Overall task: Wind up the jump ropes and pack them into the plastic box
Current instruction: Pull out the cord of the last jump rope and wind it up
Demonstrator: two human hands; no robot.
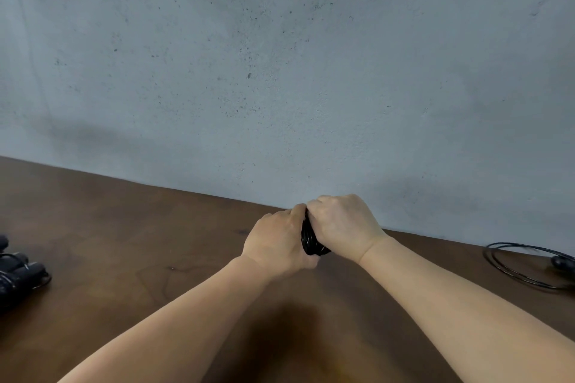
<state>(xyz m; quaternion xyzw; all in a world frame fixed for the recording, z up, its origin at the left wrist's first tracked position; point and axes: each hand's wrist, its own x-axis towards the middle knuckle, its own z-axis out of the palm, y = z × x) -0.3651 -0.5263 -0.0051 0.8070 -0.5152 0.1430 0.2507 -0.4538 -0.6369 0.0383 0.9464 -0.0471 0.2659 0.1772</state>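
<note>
Both hands meet above the middle of the brown wooden table (124, 242), holding a tightly wound black jump rope (309, 241) between them. My left hand (277, 241) grips the bundle from the left, fingers curled round it. My right hand (340, 224) grips it from the right and above. Only a dark wedge of coiled cord shows between the palms; the handles are hidden. The plastic box is out of view.
A loose black jump rope (529, 264) lies in open loops at the table's right edge. Several wound black ropes with handles (18, 274) lie bunched at the left edge. A grey concrete wall (280, 71) rises right behind the table.
</note>
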